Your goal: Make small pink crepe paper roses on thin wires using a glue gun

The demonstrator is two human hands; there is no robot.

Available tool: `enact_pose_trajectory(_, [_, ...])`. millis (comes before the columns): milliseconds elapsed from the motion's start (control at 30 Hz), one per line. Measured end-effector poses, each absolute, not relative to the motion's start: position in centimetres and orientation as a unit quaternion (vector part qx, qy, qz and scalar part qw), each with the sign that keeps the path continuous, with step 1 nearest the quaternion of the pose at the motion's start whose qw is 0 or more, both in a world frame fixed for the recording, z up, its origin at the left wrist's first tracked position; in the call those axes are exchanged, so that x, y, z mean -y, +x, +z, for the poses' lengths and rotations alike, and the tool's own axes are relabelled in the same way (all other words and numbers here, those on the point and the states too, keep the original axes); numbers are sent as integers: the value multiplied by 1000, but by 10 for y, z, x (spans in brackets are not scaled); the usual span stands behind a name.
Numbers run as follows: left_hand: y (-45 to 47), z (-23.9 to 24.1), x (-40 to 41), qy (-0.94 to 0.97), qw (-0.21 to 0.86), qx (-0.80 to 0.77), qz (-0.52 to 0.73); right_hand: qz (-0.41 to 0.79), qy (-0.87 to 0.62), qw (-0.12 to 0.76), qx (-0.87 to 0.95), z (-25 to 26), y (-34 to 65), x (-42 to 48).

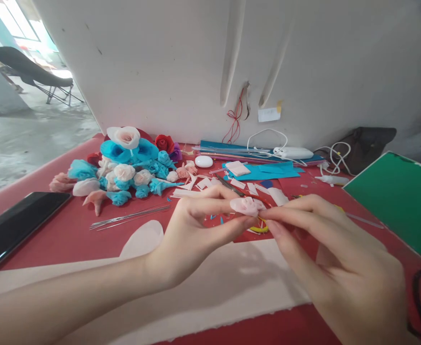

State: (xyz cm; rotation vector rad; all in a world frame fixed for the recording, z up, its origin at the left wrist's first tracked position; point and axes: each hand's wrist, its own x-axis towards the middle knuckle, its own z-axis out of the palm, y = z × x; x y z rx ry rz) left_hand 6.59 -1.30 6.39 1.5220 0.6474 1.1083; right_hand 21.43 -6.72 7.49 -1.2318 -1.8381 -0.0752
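A small pale pink paper flower (246, 206) is held up above the red table. My left hand (199, 230) pinches it between thumb and fingers from the left. From the right, my right hand (325, 244) has its thumb and fingertips closed at the flower's lower end. Behind and below the flower lie scissors (260, 229) with a yellow and red handle, partly hidden by the fingers. Under both hands stretches a long pale paper sheet (210, 306), with a rounded white paper petal (143, 238) at its far edge.
Blue, white and pink paper flowers (124, 167) are heaped at the back left. Thin wires (129, 215) and a black phone (23, 225) lie at left. Paper scraps, blue paper (267, 170) and a white power strip (292, 153) stand behind; a green board (400, 206) is at right.
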Motion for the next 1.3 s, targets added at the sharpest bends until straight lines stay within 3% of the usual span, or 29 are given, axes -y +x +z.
enact_pose_trajectory(500, [65,69,11,640,538,-303,457,-27,-480,463,745,74,214,68])
enact_pose_trajectory(1100, [66,66,16,579,625,-312,421,165,-479,461,729,71,218,57])
enact_pose_trajectory(1300, [68,63,15,558,656,-288,418,173,-486,454,727,74,218,60])
